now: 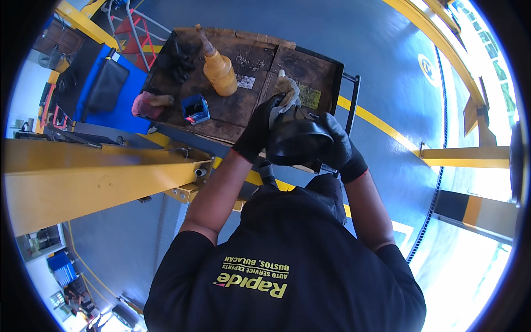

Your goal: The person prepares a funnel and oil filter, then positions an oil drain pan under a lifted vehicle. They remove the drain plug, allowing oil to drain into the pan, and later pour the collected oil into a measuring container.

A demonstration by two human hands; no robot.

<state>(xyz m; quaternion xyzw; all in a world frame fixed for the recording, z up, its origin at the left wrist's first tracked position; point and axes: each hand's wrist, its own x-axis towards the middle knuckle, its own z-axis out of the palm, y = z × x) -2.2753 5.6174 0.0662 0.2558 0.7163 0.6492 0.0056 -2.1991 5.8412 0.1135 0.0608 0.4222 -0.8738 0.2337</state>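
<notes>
Both my hands wear black gloves with red cuff edges. Between them is a round, hollow black part with a wide rim (298, 145), held in front of my chest at the near edge of a worn wooden-topped cart (251, 102). My left hand (261, 126) grips its left side and also has a dirty grey-beige rag (289, 93) bunched at the fingers. On the other side, my right hand (338, 143) wraps around the part. The part's exact kind cannot be made out. Some fingertips are hidden behind it.
On the cart stand a yellow bottle (219, 73) with a long spout and a small blue box (195, 108). A pinkish cloth (146, 105) and dark gloves (178, 62) lie leftward. A yellow lift arm (105, 180) reaches in from the left.
</notes>
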